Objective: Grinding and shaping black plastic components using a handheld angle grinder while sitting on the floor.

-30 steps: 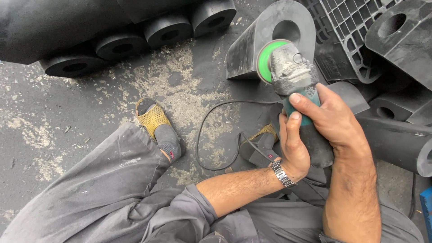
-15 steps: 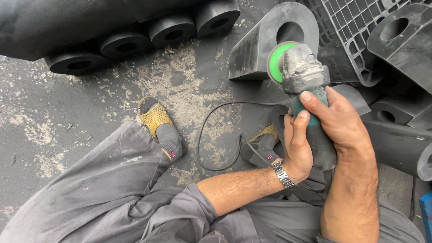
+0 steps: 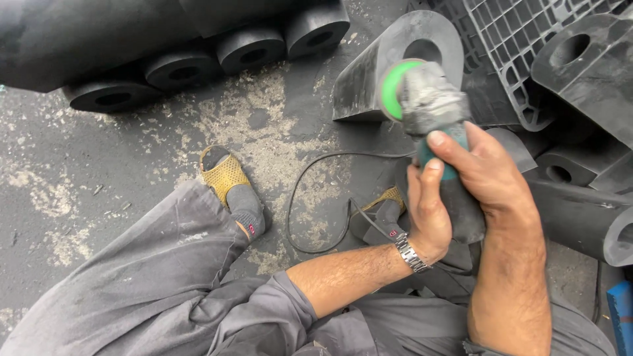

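Note:
I sit on the ground holding an angle grinder point(image 3: 432, 109) with a green disc backing and a dusty grey head. My right hand point(image 3: 484, 175) wraps over the top of its teal body. My left hand point(image 3: 428, 211), with a metal watch at the wrist, grips the body from the side. The disc sits against the edge of a black moulded block point(image 3: 389, 62) with a round hole through it. The grinder's black cable point(image 3: 316, 204) loops across the ground between my legs.
A row of black cylindrical pieces point(image 3: 217, 56) lies at the top left. A black lattice pallet point(image 3: 527, 53) and more black blocks point(image 3: 580, 66) crowd the right. My feet wear yellow mesh sandals point(image 3: 227, 175). Pale dust covers the dark ground point(image 3: 79, 171).
The view has shifted slightly; the grinder and both hands sit a little further right and higher in frame. My grip on the tool is unchanged.

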